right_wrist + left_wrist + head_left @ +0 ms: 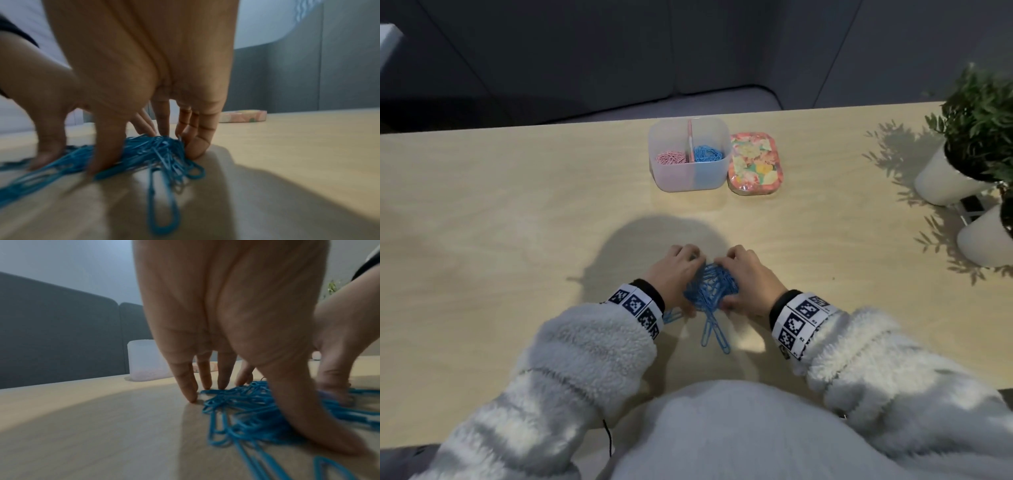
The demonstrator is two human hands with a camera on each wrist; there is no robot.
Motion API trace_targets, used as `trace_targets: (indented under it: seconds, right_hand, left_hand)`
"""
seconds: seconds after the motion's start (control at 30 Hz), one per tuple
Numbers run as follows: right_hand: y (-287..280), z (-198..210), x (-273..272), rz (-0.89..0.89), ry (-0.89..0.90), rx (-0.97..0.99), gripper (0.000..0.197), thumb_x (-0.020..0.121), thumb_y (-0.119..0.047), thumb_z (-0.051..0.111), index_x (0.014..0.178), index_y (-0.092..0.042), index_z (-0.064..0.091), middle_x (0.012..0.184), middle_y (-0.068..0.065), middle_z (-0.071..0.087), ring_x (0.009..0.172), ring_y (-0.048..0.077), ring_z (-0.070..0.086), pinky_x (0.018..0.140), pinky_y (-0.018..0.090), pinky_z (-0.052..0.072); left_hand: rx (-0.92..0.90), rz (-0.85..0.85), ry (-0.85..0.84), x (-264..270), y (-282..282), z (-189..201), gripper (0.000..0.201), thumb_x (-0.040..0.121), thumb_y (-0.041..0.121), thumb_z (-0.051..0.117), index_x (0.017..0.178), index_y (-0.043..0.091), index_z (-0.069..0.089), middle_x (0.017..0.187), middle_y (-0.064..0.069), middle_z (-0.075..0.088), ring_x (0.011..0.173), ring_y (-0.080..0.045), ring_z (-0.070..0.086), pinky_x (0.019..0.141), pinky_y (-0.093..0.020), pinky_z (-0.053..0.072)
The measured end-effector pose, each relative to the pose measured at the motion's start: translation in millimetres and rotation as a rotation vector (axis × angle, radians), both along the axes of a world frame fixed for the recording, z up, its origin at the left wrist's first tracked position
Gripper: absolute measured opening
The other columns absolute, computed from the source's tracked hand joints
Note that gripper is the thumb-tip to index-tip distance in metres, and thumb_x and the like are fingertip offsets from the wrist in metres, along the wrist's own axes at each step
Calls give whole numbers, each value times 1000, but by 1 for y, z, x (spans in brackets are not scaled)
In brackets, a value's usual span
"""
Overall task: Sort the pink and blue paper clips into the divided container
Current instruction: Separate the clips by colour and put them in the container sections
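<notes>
Left hand (674, 274) and right hand (750, 277) bracket the blue paper clips (710, 284) on the table (517, 205), fingers extended, tips down (the right, blurred, seemingly presses the heap).

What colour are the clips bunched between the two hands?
Blue: the paper clips in that pile all look blue, clearest in the head view.

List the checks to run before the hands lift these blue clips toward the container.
1. Blue paper clips bunched between left hand and right hand: ok.
2. Whole pile enclosed: not ok, stray clips lie outside.
3. Pile is one colour: ok, only blue visible.
4. Divided container uncovered, floral lid beside it: ok.
5. Blue compartment, right of divider, has room: ok.
6. Hold firm enough to lift: cannot tell.
</notes>
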State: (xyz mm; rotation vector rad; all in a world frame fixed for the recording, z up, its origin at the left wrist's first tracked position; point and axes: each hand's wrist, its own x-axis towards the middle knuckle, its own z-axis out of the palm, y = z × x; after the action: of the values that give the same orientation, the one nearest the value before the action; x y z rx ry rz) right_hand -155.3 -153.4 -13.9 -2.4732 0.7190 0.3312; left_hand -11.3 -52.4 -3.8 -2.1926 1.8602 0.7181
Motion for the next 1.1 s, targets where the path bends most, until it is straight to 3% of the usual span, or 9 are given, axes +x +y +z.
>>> trace_targets:
  seconds: [0.1,0.2,0.37,0.53,0.67,0.8,0.9,1.0,1.1]
  right_hand:
    - [4,-2,7,-76,-83,49,38,82,-6,57,119,-12,55,119,10,45,113,28,42,91,42,46]
    - [5,-2,10,-72,-96,43,34,84,2,48,114,-10,57,115,12,49,108,29,43,89,42,46]
    - [-9,-3,15,-67,-112,61,28,82,0,54,108,-9,60,111,13,56,103,29,51,88,35,42]
    - [-34,-2,18,-199,-167,231,22,77,-5,67,100,-5,64,93,7,59,80,19,49,72,23,36]
    - [-58,7,27,-349,-238,405,22,78,2,66,100,2,64,81,10,59,70,20,55,59,27,44]
    - [-85,38,51,-503,-337,558,20,84,7,59,101,-4,59,70,-1,56,41,-5,56,42,12,47]
    - [-112,61,84,-553,-443,498,18,82,7,61,89,-10,58,70,-1,54,49,1,57,42,13,48]
    - [-134,73,121,-580,-518,380,21,80,5,64,98,-6,62,79,6,57,61,12,56,43,17,51]
    - [-146,82,152,-592,-570,280,20,80,2,65,97,-6,63,80,2,57,78,22,61,61,33,59]
  left_hand:
    - [-42,22,-8,-2,-6,4,60,78,27,68,131,14,42,133,-9,41,118,-29,41,100,-34,39]
    - [-81,73,5,-4,-11,6,36,86,16,58,122,13,51,123,-11,49,108,-29,48,90,-37,45]
    - [-129,119,62,-2,-8,3,30,89,12,55,119,13,55,115,-10,56,107,-28,53,85,-38,47]
    - [-169,194,95,3,-4,2,29,89,16,54,118,15,58,113,-8,62,105,-28,57,83,-39,46]
    - [-209,211,113,3,-1,-2,26,91,17,51,115,16,62,111,-8,65,102,-27,59,82,-38,47]
    - [-242,229,140,2,-1,-4,26,94,18,46,113,16,64,110,-7,67,99,-28,61,80,-39,48]
    - [-266,246,171,3,-3,-3,26,94,18,46,113,15,65,111,-7,68,100,-28,61,82,-38,48]
    - [-326,260,200,7,-7,-1,26,94,19,48,112,14,66,109,-7,69,100,-27,62,84,-35,46]
    - [-394,267,226,12,-14,6,24,93,18,50,108,14,67,105,-7,71,96,-27,63,81,-36,47]
